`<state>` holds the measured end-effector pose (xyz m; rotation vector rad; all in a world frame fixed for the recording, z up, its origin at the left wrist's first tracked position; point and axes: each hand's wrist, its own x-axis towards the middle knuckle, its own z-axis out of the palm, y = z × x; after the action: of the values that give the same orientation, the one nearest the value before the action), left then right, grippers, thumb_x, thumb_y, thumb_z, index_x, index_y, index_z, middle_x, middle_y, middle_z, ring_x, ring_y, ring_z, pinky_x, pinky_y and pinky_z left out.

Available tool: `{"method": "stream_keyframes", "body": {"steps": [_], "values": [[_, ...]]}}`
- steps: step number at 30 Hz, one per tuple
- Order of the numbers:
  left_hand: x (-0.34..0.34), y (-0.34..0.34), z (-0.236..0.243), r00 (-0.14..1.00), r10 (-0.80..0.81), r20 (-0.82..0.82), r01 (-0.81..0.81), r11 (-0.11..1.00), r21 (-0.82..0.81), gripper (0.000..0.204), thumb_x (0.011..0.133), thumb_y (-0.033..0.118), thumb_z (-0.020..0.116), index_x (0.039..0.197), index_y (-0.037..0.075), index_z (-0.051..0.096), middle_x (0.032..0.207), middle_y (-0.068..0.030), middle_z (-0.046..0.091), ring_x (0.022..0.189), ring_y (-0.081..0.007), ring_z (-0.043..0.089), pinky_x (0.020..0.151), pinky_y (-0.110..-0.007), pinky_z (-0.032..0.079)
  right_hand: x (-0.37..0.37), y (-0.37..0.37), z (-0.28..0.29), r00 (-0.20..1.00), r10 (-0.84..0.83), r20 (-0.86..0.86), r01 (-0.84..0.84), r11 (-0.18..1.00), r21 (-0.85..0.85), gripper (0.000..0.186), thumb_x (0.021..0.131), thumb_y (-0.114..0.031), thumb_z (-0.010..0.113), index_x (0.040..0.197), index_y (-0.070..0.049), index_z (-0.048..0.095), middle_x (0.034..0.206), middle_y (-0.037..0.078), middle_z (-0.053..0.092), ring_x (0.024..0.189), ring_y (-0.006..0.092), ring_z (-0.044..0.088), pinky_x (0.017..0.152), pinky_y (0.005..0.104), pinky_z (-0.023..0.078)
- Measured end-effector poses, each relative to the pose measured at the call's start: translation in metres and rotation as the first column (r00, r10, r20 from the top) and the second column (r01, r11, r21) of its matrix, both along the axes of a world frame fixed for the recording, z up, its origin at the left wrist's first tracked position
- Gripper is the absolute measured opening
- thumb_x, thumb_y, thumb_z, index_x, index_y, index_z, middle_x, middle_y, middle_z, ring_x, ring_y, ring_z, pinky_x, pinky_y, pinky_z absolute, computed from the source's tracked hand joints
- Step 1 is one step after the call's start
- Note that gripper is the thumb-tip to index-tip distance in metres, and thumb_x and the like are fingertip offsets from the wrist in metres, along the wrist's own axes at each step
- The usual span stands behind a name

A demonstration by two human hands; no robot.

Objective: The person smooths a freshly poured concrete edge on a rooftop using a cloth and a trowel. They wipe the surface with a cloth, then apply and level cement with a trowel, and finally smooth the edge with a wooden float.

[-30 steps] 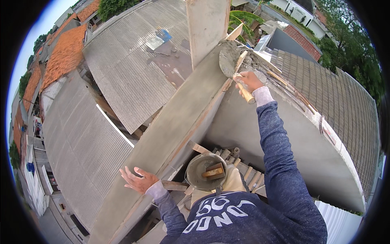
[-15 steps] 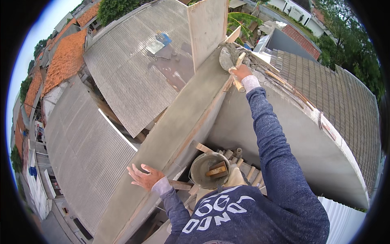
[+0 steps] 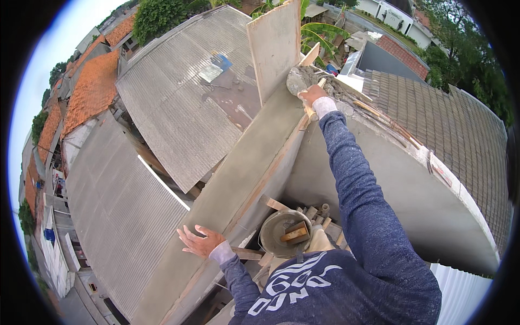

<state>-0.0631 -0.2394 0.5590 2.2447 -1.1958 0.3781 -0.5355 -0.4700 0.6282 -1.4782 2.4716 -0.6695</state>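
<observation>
My right hand [image 3: 312,96] is stretched forward, closed round the wooden handle of a trowel [image 3: 310,112]. The trowel's grey blade lies against rough wet mortar [image 3: 294,80] at the far corner of the wall. A smooth grey band of plaster [image 3: 238,157] runs along the wall top from that corner down toward me. My left hand [image 3: 201,241] is open, fingers spread, over the nearer part of this band; whether it touches the surface I cannot tell. Below, between the walls, stands a bucket [image 3: 265,230] with a wooden-backed tool [image 3: 295,233] in it.
An upright board [image 3: 274,49] rises at the far corner. Rods and wood strips [image 3: 387,122] lie along the curved wall [image 3: 455,184] on the right. Corrugated roofs [image 3: 130,211] lie far below on the left. Wood pieces [image 3: 317,214] are around the bucket.
My right hand has moved slightly left and forward with the trowel, and its blade now merges with the mortar. My left hand stays spread; the whole view has shifted a little.
</observation>
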Motion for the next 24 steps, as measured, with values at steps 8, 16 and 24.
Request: {"method": "stream_keyframes", "body": {"steps": [8,16,24], "values": [[0.002,0.0,0.0,1.0,0.005,0.002,-0.005,1.0,-0.013,0.038,0.098,0.031,0.044,0.13,0.01,0.052,0.146,-0.0102,0.045,0.138,-0.0287,0.04,0.115,-0.062,0.02,-0.022,-0.023,0.007,0.826,-0.123,0.551,0.018,0.981,0.192,0.042,0.082,-0.035,0.07,0.09,0.007,0.068,0.078,0.017,0.071,0.061,0.0299,0.069,0.06,0.0398,0.056],[-0.001,0.0,0.002,1.0,0.004,-0.012,-0.004,1.0,-0.029,0.039,0.099,0.031,0.044,0.131,0.01,0.052,0.146,-0.0097,0.045,0.138,-0.0285,0.04,0.115,-0.061,0.021,-0.013,-0.004,0.002,0.832,0.036,0.554,-0.123,0.985,0.121,0.036,0.084,-0.027,0.074,0.089,0.008,0.066,0.071,0.015,0.067,0.055,0.026,0.066,0.046,0.0389,0.054],[0.001,0.001,0.002,1.0,0.012,-0.008,-0.012,1.0,-0.017,0.039,0.099,0.032,0.045,0.131,0.011,0.052,0.146,-0.0086,0.045,0.137,-0.027,0.041,0.116,-0.06,0.02,-0.015,-0.002,0.025,0.765,-0.055,0.642,-0.091,0.977,0.191,0.034,0.085,-0.026,0.073,0.094,0.006,0.063,0.071,0.015,0.066,0.049,0.0258,0.063,0.042,0.0393,0.052]]}}
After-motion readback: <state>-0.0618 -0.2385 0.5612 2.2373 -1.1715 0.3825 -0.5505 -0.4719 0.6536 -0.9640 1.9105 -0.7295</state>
